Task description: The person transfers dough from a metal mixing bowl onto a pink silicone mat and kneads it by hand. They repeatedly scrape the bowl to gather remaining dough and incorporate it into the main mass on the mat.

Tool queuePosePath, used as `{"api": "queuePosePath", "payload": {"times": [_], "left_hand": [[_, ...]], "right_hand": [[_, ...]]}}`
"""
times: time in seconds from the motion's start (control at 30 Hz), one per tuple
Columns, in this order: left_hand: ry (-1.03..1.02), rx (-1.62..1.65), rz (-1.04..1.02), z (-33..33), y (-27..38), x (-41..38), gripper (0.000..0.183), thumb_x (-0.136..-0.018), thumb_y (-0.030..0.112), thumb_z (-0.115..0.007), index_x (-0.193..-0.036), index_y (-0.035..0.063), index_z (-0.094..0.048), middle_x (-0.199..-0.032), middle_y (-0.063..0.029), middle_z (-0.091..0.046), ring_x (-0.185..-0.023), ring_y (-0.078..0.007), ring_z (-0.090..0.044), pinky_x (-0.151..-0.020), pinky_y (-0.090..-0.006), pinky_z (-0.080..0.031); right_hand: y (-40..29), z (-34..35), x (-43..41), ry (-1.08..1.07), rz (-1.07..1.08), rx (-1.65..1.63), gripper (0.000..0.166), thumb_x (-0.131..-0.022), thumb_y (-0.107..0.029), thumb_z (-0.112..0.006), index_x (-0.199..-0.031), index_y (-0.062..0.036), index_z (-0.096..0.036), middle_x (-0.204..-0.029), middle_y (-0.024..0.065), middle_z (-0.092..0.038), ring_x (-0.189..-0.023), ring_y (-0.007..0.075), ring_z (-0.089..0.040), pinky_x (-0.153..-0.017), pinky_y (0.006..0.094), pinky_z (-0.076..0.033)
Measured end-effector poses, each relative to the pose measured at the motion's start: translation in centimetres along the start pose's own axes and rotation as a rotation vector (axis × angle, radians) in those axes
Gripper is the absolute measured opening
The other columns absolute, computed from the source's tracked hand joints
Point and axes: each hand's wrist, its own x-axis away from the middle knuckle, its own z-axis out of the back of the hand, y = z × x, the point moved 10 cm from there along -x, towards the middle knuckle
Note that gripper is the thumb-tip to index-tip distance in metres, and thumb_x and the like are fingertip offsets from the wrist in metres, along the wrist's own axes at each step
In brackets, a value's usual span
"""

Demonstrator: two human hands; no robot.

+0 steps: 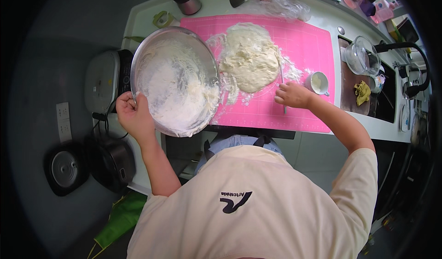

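My left hand (135,115) grips the rim of a large metal bowl (174,83), its inside coated with flour and dough residue. The bowl is tilted over the left edge of a pink silicone mat (304,41). On the mat lies a wide, flattened mass of wet dough (250,59) with loose flour around it. Just below and right of the dough, my right hand (291,95) has its fingers closed on a thin utensil (281,69) with a green end; its upper end touches the dough's right edge. A white cup (318,83) holding something pale stands right of this hand.
A dark cylindrical container (186,0), a green-rimmed container (164,19) and a plastic bag (279,5) stand or lie behind the mat. At the right are a sink, a black faucet (423,62), a glass bowl (362,56) and a yellow cloth (362,92). Appliances stand at the left.
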Motion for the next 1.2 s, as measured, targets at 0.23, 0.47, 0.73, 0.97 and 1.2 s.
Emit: {"api": "queuePosePath", "payload": {"times": [0.23,0.47,0.73,0.97,1.2], "left_hand": [[0.033,0.045,-0.037,0.5,-0.4,0.1,0.015,-0.076,-0.005,-0.057,-0.088,-0.0018,-0.048,-0.064,0.0040,-0.039,-0.056,-0.0017,-0.034,-0.054,-0.0146,-0.029],[0.056,0.059,-0.066,0.7,-0.8,0.3,0.017,-0.075,-0.005,-0.059,-0.088,-0.0027,-0.048,-0.066,0.0038,-0.039,-0.058,-0.0026,-0.034,-0.055,-0.0148,-0.030],[0.079,-0.031,-0.146,1.4,-1.4,0.6,0.017,-0.075,-0.003,-0.060,-0.088,-0.0021,-0.049,-0.066,0.0035,-0.041,-0.059,-0.0031,-0.037,-0.056,-0.0156,-0.031],[0.235,-0.060,-0.205,6.9,1.1,-1.5,0.017,-0.077,0.001,-0.061,-0.090,-0.0018,-0.050,-0.069,0.0007,-0.050,-0.062,-0.0056,-0.045,-0.059,-0.0176,-0.037],[0.326,0.002,-0.323,10.5,6.5,-1.4,0.020,-0.079,0.001,-0.061,-0.094,-0.0025,-0.049,-0.077,-0.0066,-0.059,-0.072,-0.0097,-0.054,-0.068,-0.0207,-0.044]], "right_hand": [[0.3,-2.1,0.3,-0.129,-0.011,0.052,0.004,-0.073,-0.016,-0.055,-0.075,-0.0124,-0.053,-0.084,0.0016,-0.050,-0.081,0.0179,-0.051,-0.060,0.0294,-0.045],[1.6,1.6,-0.6,0.001,-0.043,0.082,0.010,-0.073,-0.014,-0.055,-0.080,-0.0106,-0.051,-0.083,0.0025,-0.048,-0.075,0.0183,-0.052,-0.056,0.0301,-0.047],[9.5,17.0,6.2,0.839,-0.867,-0.585,0.011,-0.086,-0.011,-0.055,-0.088,-0.0007,-0.055,-0.081,0.0114,-0.053,-0.071,0.0231,-0.056,-0.062,0.0309,-0.046],[8.2,17.9,10.8,1.146,-0.882,-0.937,0.023,-0.091,-0.019,-0.050,-0.094,0.0017,-0.058,-0.085,0.0062,-0.060,-0.072,0.0110,-0.059,-0.065,0.0236,-0.049],[5.5,21.0,15.7,1.478,-0.727,-0.878,0.028,-0.093,-0.019,-0.045,-0.097,0.0061,-0.056,-0.096,0.0157,-0.057,-0.080,0.0228,-0.062,-0.068,0.0316,-0.054]]}}
